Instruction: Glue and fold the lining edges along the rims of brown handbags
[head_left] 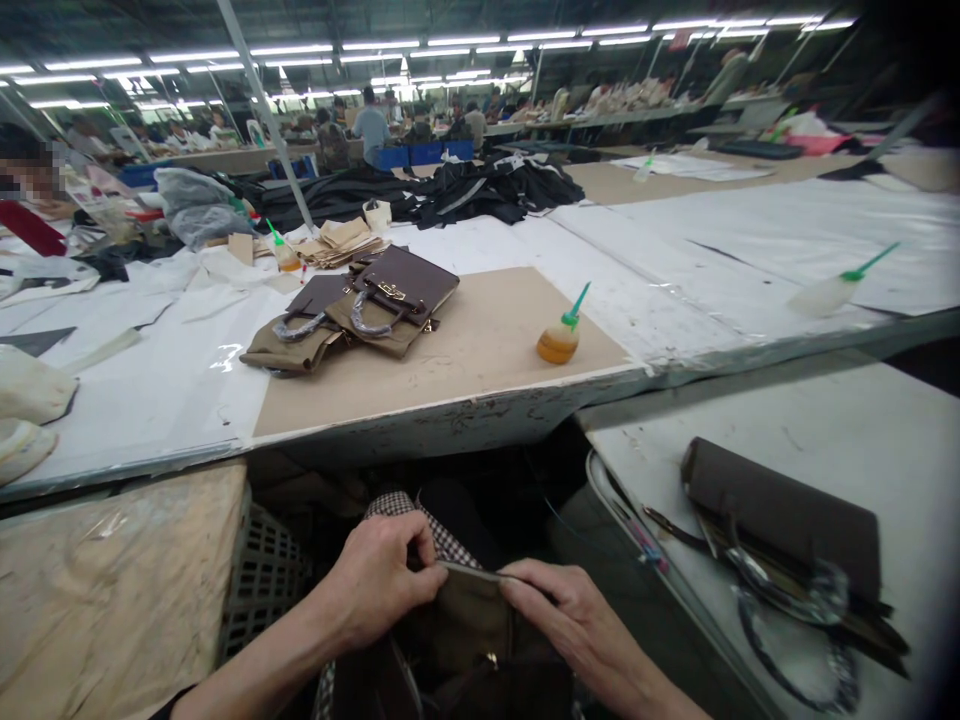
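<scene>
Wide factory hall, strip lights above, long white tables (187, 380). Near and low in the middle, brown handbag (469, 625) on the lap, top edge pinched by left hand (379, 585) and right hand (577, 620), fingers closed on it. Farther, stacked handbags (375, 305) on cardboard sheet (465, 370), glue bottle (559, 340) to the right.

I see bright ceiling tubes (450, 42), glare on white table (750, 250); left hand (375, 585), right hand (577, 620) in shade. Fisheye bend, right edge blurred, corners dark.
</scene>
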